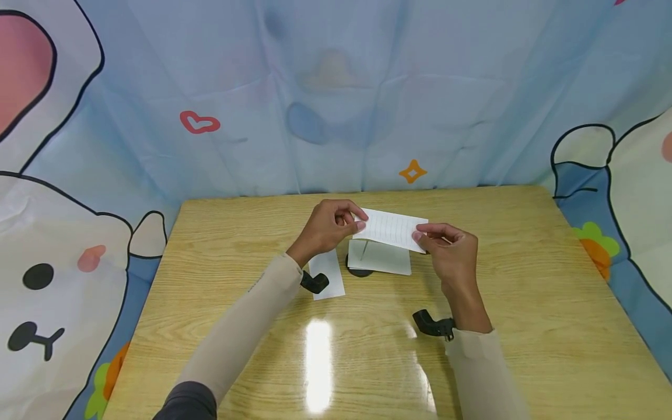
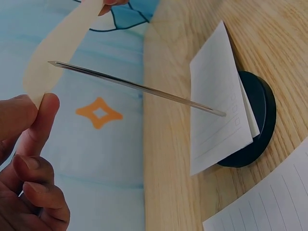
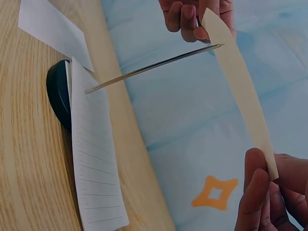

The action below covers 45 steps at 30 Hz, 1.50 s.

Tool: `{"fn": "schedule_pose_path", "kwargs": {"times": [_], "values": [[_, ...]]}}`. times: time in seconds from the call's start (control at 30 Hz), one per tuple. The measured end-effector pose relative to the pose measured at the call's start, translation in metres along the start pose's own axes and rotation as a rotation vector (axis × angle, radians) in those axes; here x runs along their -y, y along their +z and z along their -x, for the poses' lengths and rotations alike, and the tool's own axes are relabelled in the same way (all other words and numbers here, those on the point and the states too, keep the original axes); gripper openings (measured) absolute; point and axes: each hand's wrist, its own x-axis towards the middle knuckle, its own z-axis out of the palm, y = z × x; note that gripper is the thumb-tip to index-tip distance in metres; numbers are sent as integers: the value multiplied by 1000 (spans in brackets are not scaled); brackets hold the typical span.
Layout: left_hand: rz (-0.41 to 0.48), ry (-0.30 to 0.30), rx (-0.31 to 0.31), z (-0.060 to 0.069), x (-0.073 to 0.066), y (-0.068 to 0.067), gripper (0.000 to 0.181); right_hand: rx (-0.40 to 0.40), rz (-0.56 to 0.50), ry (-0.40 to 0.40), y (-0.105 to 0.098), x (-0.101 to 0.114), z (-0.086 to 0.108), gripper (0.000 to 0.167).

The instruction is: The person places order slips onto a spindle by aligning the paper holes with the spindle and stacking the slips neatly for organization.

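Note:
Both hands hold a slip of lined paper (image 1: pixel 394 226) by its two ends. My left hand (image 1: pixel 333 224) pinches the left end between thumb and fingers, and my right hand (image 1: pixel 451 248) pinches the right end. Below the slip stands a bill spike, its metal rod (image 2: pixel 139 87) rising from a round black base (image 2: pixel 265 115). The rod's pointed tip is at the underside of the slip; whether it has pierced the paper I cannot tell. Lower on the rod, lined slips (image 1: pixel 385 259) are impaled near the base, slightly tilted.
Another paper slip (image 1: pixel 329 280) lies on the wooden table (image 1: pixel 236 350), left of the spike and partly behind the left wrist. A blue patterned cloth (image 1: pixel 336 116) hangs along the table's back edge. Black wrist mounts (image 1: pixel 433 324) sit at both cuffs.

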Motion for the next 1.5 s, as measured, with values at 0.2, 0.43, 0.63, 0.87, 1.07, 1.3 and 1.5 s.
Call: {"fn": "schedule_pose_path", "kwargs": {"times": [0.2, 0.43, 0.63, 0.87, 1.07, 1.3, 1.5], "values": [[-7, 0, -6, 1, -1, 1, 7, -2, -6, 7, 0, -2, 1, 17], [-118, 17, -26, 3, -3, 4, 6, -4, -18, -19, 1, -7, 3, 20], [-220, -21, -7, 8, 3, 8, 5, 19, 29, -11, 1, -15, 5, 24], [-169, -35, -28, 12, 11, 10, 6, 24, 79, -70, 4, -21, 4, 24], [-155, -28, -62, 14, 21, 15, 7, 44, 107, -80, 4, -24, -2, 24], [-163, -19, -103, 16, 28, 20, 7, 30, 175, -72, 4, -31, -7, 20], [-180, -21, -95, 16, 31, 24, 8, 8, 230, -73, 5, -35, -9, 18]]}}
